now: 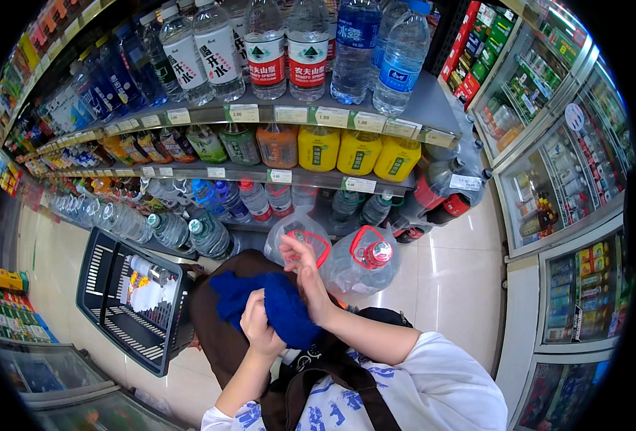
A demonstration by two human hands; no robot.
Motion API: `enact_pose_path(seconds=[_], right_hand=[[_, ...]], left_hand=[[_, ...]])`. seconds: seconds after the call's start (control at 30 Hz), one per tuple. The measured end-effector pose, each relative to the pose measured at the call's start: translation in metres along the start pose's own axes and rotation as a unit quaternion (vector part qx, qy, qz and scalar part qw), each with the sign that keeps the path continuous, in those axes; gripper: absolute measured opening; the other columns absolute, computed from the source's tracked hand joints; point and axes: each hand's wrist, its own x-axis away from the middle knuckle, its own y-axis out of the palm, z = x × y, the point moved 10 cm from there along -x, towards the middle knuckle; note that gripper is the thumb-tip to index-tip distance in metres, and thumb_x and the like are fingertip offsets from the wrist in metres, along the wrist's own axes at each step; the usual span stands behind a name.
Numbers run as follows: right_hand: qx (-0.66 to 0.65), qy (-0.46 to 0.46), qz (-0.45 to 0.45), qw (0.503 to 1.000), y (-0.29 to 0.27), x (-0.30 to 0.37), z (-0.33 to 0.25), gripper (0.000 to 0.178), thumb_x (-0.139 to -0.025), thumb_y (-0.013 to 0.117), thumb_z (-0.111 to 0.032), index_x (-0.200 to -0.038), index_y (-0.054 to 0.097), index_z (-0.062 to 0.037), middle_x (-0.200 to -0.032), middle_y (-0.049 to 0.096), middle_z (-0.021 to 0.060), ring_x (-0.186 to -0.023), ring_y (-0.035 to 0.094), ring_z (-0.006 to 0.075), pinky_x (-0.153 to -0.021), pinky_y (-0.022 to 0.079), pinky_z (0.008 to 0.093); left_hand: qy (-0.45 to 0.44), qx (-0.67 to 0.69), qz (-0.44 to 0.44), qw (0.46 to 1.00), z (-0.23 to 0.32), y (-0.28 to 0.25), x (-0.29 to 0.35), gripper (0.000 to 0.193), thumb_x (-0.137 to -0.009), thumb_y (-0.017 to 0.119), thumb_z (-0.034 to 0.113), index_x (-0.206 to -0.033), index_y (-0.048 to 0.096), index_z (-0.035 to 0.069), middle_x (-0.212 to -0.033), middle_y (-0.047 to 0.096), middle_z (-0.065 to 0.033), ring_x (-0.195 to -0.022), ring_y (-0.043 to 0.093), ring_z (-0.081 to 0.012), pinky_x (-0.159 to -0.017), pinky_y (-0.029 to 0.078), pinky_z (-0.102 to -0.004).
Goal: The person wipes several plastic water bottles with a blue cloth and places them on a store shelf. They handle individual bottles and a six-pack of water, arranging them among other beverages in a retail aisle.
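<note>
A bright blue cloth [293,312] is bunched in front of my body, above my dark brown apron [221,334]. My left hand [257,325] is closed on it, with the fingers curled into a fold. Another part of the cloth [230,293] spreads to the left over the apron. My right hand [307,276] is raised at the cloth's right side, its fingers stretched out and partly apart. The cloth lies against the heel of that hand. How far it reaches under the right palm is hidden.
A dark basket [128,345] with a few items stands on my left. Ahead are shelves [289,115] of bottled drinks. Large red-handled water jugs [365,262] sit on the floor before them. Glass-door coolers [555,179] line the right side; shrink-wrapped dark bottles [440,190] stand at the shelf end.
</note>
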Motion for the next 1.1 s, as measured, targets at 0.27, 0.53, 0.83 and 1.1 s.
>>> enact_pose_path(seconds=[0.27, 0.53, 0.83, 1.1], right_hand=[[-0.077, -0.087, -0.063, 0.991, -0.005, 0.007, -0.022, 0.063, -0.081, 0.038, -0.049, -0.120, 0.028, -0.0003, -0.106, 0.047, 0.0178, -0.102, 0.044, 0.0224, -0.089, 0.030, 0.0330], [-0.007, -0.069, -0.081, 0.994, -0.027, -0.002, -0.015, 0.063, -0.077, 0.057, -0.030, -0.123, 0.025, -0.0013, -0.100, 0.053, 0.0141, -0.097, 0.049, 0.0217, -0.090, 0.031, 0.0330], [0.298, -0.058, -0.237, 0.923, 0.006, -0.001, -0.031, 0.082, -0.073, 0.050, -0.051, -0.132, 0.014, -0.0068, -0.135, 0.022, 0.0120, -0.126, 0.013, 0.0300, -0.101, 0.001, 0.0471], [0.054, 0.045, -0.102, 0.992, -0.038, -0.004, -0.016, 0.069, -0.064, 0.068, -0.016, -0.123, 0.034, -0.0005, -0.112, 0.050, 0.0117, -0.114, 0.038, 0.0202, -0.099, 0.018, 0.0360]], left_hand=[[-0.220, 0.298, 0.103, 0.923, -0.067, 0.037, 0.053, 0.039, -0.066, 0.064, 0.013, -0.098, 0.049, -0.001, -0.086, 0.057, -0.0116, -0.075, 0.057, -0.0220, -0.069, 0.044, -0.0299], [-0.182, 0.136, -0.112, 0.967, -0.078, 0.076, 0.071, 0.053, -0.065, 0.067, 0.017, -0.110, 0.045, 0.000, -0.105, 0.053, -0.0118, -0.097, 0.051, -0.0216, -0.083, 0.039, -0.0319], [-0.170, 0.112, -0.234, 0.951, -0.037, 0.065, -0.004, 0.057, -0.052, 0.073, 0.016, -0.100, 0.048, 0.000, -0.091, 0.057, -0.0154, -0.086, 0.058, -0.0260, -0.073, 0.045, -0.0329], [-0.215, 0.110, -0.242, 0.940, -0.062, 0.103, 0.037, 0.045, -0.059, 0.068, 0.019, -0.097, 0.050, 0.003, -0.090, 0.058, -0.0127, -0.085, 0.058, -0.0238, -0.073, 0.044, -0.0319]])
